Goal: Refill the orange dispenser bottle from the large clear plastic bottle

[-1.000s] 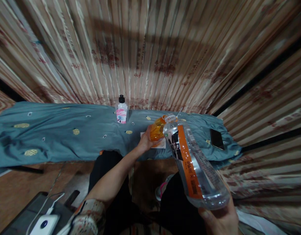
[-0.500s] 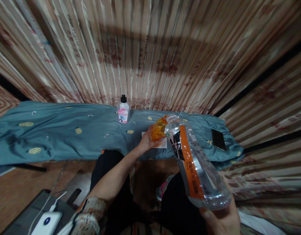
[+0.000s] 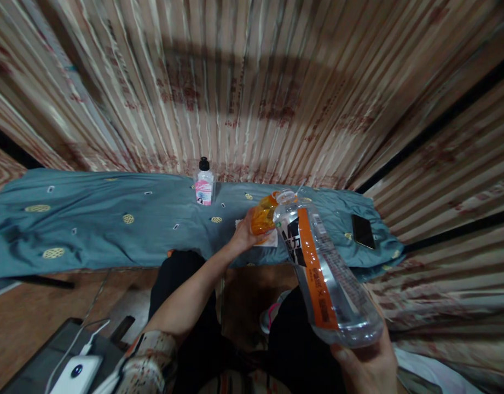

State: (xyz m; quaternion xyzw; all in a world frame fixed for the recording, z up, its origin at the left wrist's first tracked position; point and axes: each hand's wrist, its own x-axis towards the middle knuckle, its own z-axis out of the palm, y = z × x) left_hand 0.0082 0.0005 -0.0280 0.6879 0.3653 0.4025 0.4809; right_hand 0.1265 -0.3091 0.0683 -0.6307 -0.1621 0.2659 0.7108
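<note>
My right hand [image 3: 364, 358] grips the base of a large clear plastic bottle [image 3: 321, 268] with an orange and black label. The bottle is tilted, its neck lower in the scene's depth and pointing away from me to the left. My left hand [image 3: 243, 234] is wrapped round a smaller orange see-through bottle [image 3: 263, 214], whose mouth meets or nearly meets the clear bottle's mouth; I cannot tell if they touch. Beneath my left hand lies a white paper or tissue [image 3: 270, 239], partly hidden. A pink-and-white bottle with a black cap [image 3: 204, 183] stands upright to the left.
A teal cloth with pineapple prints [image 3: 99, 219] covers the long narrow surface before me. A dark phone [image 3: 363, 231] lies at its right end. Pleated curtains [image 3: 235, 82] hang behind. At lower left, a white power bank [image 3: 77, 375] with a cable rests on a dark stool.
The whole view has shifted slightly, so everything appears a little further left. Both hands keep their hold on the bottles, mouth to mouth as before.
</note>
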